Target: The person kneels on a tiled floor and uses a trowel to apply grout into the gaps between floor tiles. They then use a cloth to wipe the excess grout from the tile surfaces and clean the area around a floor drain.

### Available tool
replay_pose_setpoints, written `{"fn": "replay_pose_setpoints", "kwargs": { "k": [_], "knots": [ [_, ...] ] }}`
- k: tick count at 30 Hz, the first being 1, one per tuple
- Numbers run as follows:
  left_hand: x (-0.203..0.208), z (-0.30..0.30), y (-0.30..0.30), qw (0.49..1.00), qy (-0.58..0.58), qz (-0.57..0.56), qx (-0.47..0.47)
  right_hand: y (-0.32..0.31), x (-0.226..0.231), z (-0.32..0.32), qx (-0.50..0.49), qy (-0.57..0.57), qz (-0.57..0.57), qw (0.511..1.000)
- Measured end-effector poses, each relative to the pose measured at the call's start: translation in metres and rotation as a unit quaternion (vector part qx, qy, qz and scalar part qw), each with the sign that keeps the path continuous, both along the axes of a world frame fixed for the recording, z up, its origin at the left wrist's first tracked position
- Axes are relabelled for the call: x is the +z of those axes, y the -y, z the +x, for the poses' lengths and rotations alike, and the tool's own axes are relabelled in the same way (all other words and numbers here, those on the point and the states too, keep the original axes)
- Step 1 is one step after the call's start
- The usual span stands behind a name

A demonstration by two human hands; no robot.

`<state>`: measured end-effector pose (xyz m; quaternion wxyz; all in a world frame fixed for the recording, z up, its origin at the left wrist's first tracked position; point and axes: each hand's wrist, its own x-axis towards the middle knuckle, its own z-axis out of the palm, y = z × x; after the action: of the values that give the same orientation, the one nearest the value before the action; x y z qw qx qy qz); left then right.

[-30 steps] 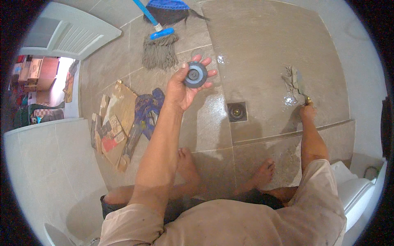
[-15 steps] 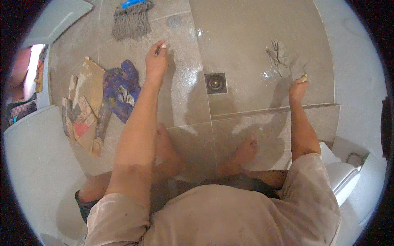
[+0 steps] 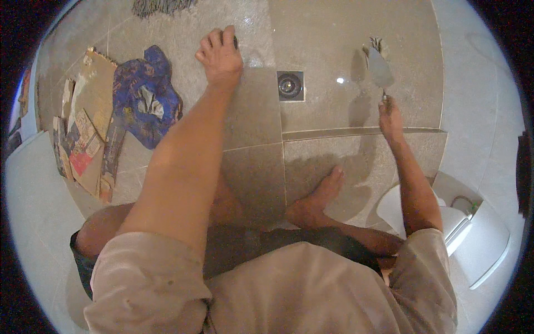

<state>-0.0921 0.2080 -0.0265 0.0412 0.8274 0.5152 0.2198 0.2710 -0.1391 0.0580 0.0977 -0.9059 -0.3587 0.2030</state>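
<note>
My right hand [image 3: 391,119] grips the handle of a trowel [image 3: 381,70] over the lower tiled floor at right. Its pointed grey blade faces away from me. Just past the blade tip is a small dark, ragged patch [image 3: 376,43]; I cannot tell what it is. My left hand [image 3: 221,60] is out over the floor at upper middle, fingers curled down. Something dark shows beside its index finger, mostly hidden by the hand. Between the two hands, a square floor drain [image 3: 290,86] with a round dark centre is set into the tiles.
Left of my left arm lie a crumpled blue stained cloth [image 3: 146,94] and several pieces of torn cardboard [image 3: 89,106]. A grey mop head [image 3: 161,6] is at the top edge. A low tiled step [image 3: 356,133] crosses before my feet. White toilet [image 3: 473,234] stands at right.
My right hand has moved left and slightly nearer, with the trowel blade now plainly visible. My left hand has reached farther out, its fingers turned down. The view has shifted.
</note>
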Motion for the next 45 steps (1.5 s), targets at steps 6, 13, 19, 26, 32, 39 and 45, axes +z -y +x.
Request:
{"fn": "replay_pose_setpoints", "kwargs": {
  "k": [6, 13, 19, 26, 32, 39, 45],
  "knots": [
    [0.001, 0.001, 0.003, 0.999, 0.010, 0.036, -0.016, -0.020, -0.085, -0.018, -0.104, -0.024, 0.090, 0.990],
    [0.008, -0.012, 0.002, 0.998, -0.058, 0.039, 0.010, -0.082, -0.065, -0.086, 0.052, 0.281, -0.066, 0.956],
    [0.013, 0.007, 0.007, 1.000, -0.019, 0.006, -0.005, -0.117, -0.074, -0.138, 0.393, 0.183, -0.041, 0.900],
    [0.006, 0.002, 0.004, 1.000, 0.005, -0.020, -0.013, -0.121, -0.079, -0.138, 0.481, 0.196, -0.061, 0.852],
    [0.006, 0.004, 0.003, 0.999, -0.006, -0.042, -0.017, -0.097, -0.090, -0.164, 0.405, 0.163, -0.084, 0.896],
    [0.007, 0.006, 0.006, 1.000, -0.023, -0.010, 0.000, -0.094, -0.093, -0.204, 0.286, 0.049, -0.037, 0.956],
    [0.010, 0.008, 0.006, 0.999, -0.032, -0.007, 0.015, -0.112, -0.091, -0.214, 0.276, 0.043, -0.082, 0.957]
  ]
}}
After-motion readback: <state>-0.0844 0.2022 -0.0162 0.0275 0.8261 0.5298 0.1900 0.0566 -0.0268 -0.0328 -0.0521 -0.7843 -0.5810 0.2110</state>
